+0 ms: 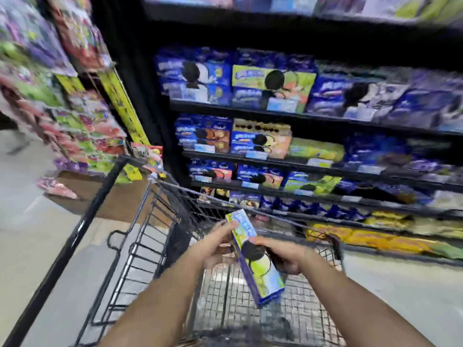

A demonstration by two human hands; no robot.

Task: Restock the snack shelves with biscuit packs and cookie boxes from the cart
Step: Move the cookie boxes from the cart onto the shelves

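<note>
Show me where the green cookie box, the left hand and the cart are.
green cookie box [265,281]: head view, lower front face.
left hand [218,246]: head view, back of hand.
cart [220,309]: head view, bare wire floor.

In the foreground, a cart [140,221], basket straight ahead. Above the basket, a cookie box [260,271], tilted with far end up, gripped between left hand [218,244] at its left edge and right hand [283,256] at its right. Beyond the cart and to the right, shelves [300,116] in tiers, packed with stocked boxes [273,83]. Left of the cart, hanging candy bags [82,126] above a cardboard base [117,199].
</note>
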